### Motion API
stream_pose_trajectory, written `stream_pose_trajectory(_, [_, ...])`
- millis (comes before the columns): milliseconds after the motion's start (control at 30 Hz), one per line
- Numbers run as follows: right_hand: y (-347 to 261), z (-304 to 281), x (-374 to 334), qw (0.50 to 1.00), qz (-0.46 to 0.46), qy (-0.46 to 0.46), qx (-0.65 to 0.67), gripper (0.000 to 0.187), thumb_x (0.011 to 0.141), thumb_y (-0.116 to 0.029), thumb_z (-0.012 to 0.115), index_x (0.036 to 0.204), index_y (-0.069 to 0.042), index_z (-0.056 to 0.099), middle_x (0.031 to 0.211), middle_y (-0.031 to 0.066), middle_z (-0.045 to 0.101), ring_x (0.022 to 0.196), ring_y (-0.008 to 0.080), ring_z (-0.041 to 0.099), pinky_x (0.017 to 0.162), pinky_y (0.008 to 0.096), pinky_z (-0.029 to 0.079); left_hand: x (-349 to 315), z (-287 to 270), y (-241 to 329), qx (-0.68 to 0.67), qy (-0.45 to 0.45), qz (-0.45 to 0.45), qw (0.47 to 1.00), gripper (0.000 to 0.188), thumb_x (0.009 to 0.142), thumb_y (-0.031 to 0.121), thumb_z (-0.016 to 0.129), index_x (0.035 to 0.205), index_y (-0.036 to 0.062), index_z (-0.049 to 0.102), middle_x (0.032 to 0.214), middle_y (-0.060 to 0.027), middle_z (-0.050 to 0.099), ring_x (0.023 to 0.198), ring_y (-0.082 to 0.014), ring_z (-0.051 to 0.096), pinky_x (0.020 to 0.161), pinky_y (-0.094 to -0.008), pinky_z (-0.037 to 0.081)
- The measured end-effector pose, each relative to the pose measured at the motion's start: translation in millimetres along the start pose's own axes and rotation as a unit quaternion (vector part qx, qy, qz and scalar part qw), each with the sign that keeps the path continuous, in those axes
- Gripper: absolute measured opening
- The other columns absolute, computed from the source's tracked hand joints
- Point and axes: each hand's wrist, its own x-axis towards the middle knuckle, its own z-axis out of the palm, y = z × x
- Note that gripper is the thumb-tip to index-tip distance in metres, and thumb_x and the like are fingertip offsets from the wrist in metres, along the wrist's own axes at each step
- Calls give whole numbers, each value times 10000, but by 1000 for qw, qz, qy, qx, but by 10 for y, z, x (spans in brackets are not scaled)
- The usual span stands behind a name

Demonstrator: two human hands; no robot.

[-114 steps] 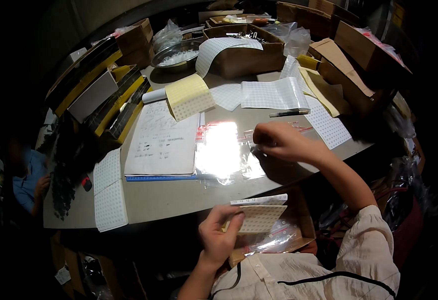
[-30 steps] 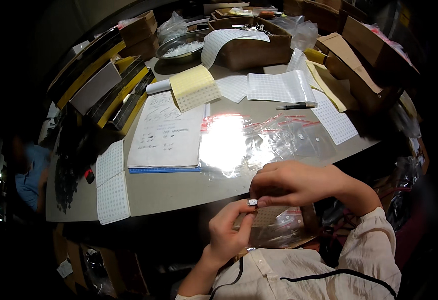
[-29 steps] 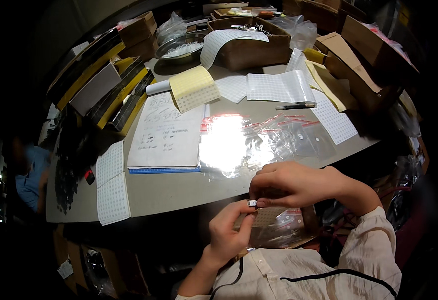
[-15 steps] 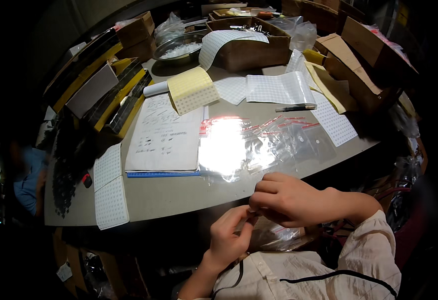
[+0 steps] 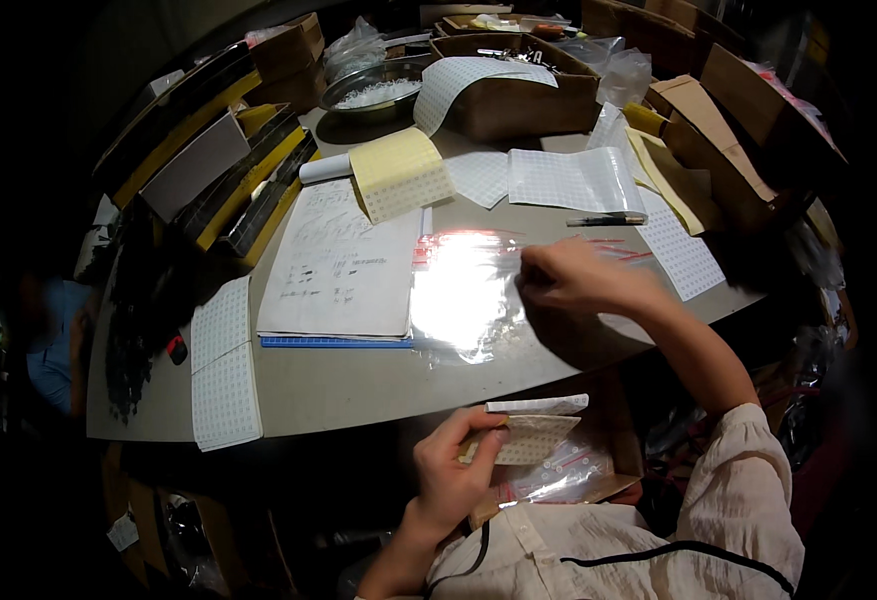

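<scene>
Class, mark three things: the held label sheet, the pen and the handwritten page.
Held label sheet (image 5: 534,440), head view: middle of its printed face.
Pen (image 5: 606,221), head view: middle of its barrel.
Handwritten page (image 5: 341,262), head view: middle of its written side.

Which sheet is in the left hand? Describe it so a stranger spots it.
Below the near edge of the grey table, find the left hand. It holds a cream paper label sheet with a white curled strip at its top. Unlike the white paper label sheets lying on the table, it is hand-held.
</scene>
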Motion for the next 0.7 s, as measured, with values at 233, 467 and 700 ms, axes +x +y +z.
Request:
stream_pose_trajectory(233, [-8,-307,74,999,-11,-1,-35,373,879,-278,804,1040,17,642,878,170,690,804,333,669,734,415,524,-45,-27,-13,-43,33,-14,998,146,887,-37,752,1031,-35,728,967,-127,774,879,-176,747,803,-296,585])
stream_pose_trajectory(467, [-155,33,340,976,-174,130,0,235,852,-111,747,982,2,586,902,180,640,845,373,624,777,443,507,-44,-71,11,-53,29,16,998,153,931,-71,695,1081,-61,667,1055,-102,738,951,-125,683,862,-264,547])
stream_pose_trajectory(700, [218,-3,145,984,-14,148,-97,372,903,-206,794,1079,-3,538,927,206,649,898,399,637,801,458,516,-113,-133,26,-120,113,18,986,158,885,-77,729,1040,-56,704,1012,-130,770,931,-167,734,859,-294,580])
